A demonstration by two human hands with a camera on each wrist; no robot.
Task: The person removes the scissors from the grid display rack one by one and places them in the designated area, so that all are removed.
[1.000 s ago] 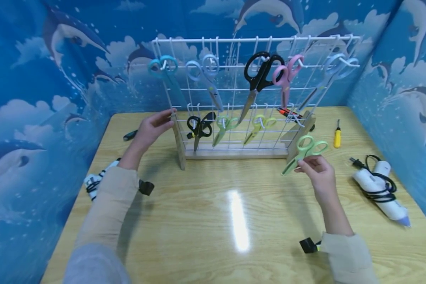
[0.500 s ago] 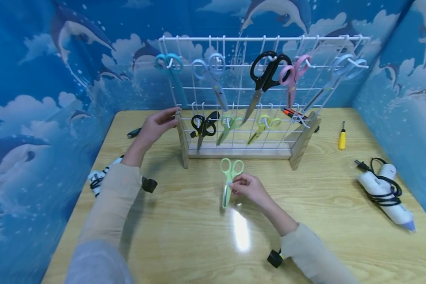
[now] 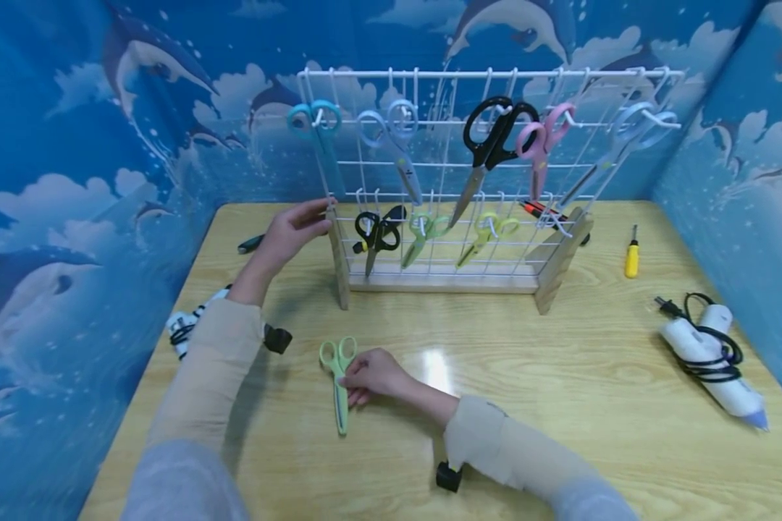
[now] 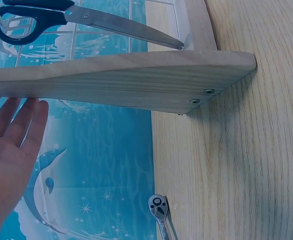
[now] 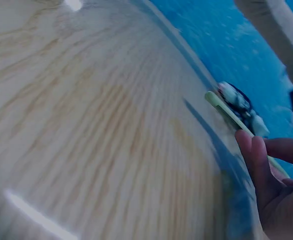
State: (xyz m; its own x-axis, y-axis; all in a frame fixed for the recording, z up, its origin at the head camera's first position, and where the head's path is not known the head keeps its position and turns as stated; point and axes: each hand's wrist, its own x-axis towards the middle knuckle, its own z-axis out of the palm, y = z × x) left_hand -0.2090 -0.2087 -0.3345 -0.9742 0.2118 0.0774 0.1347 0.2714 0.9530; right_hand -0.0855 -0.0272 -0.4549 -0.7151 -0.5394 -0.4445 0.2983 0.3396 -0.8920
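Note:
Light green scissors (image 3: 340, 391) are pinched by my right hand (image 3: 376, 375) between thumb and fingers, over the front left of the table. The handle loops point toward the rack and the blades toward me. In the right wrist view the scissors (image 5: 226, 109) show edge-on beyond my fingertips. A white wire rack (image 3: 443, 278) with wooden ends stands behind. My left hand (image 3: 293, 233) holds the top of its left wooden upright (image 4: 121, 82), with fairly straight fingers at the back edge and the thumb at the front.
Black (image 3: 492, 145), pink (image 3: 539, 148) and several other scissors hang on the rack's hooks in two rows. A yellow screwdriver (image 3: 632, 257) and a white corded tool (image 3: 710, 354) lie at the right. A ratchet (image 4: 158, 206) lies behind my left hand.
My right hand has carried the light green scissors left and toward me, from the rack's right end to the front left. My left hand has stayed at the left upright.

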